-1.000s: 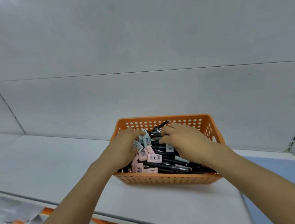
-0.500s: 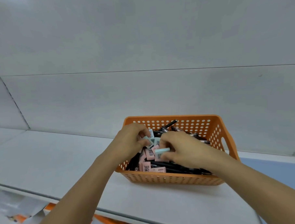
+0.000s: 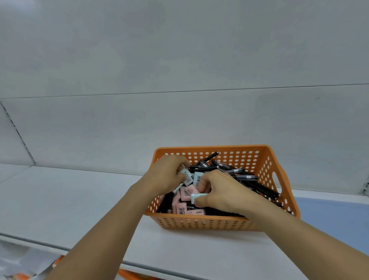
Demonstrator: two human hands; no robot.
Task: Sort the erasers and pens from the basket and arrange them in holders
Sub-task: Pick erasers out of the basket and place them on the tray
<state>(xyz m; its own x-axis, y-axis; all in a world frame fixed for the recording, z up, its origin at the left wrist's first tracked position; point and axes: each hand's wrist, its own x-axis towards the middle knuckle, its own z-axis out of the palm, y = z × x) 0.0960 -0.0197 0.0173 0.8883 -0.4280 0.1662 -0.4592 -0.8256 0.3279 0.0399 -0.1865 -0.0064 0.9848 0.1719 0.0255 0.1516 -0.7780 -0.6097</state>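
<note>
An orange perforated basket (image 3: 204, 223) sits on the white shelf, filled with black pens (image 3: 240, 173) and small pink erasers (image 3: 187, 192) and pale blue erasers. My left hand (image 3: 164, 174) is inside the basket's left side, its fingers curled round a pale blue eraser (image 3: 187, 176). My right hand (image 3: 222, 193) reaches in from the right and pinches another pale blue eraser (image 3: 197, 196) between thumb and fingers. No holders are in view.
The white shelf (image 3: 65, 198) stretches left of the basket, with a white back panel behind. A blue surface (image 3: 341, 222) lies to the right. Below the shelf's front edge an orange object (image 3: 139, 279) and some packaging show.
The basket now lies further right in view as the camera shifted. Both hands rummaged deeper among the erasers, and each picked up a pale blue eraser.
</note>
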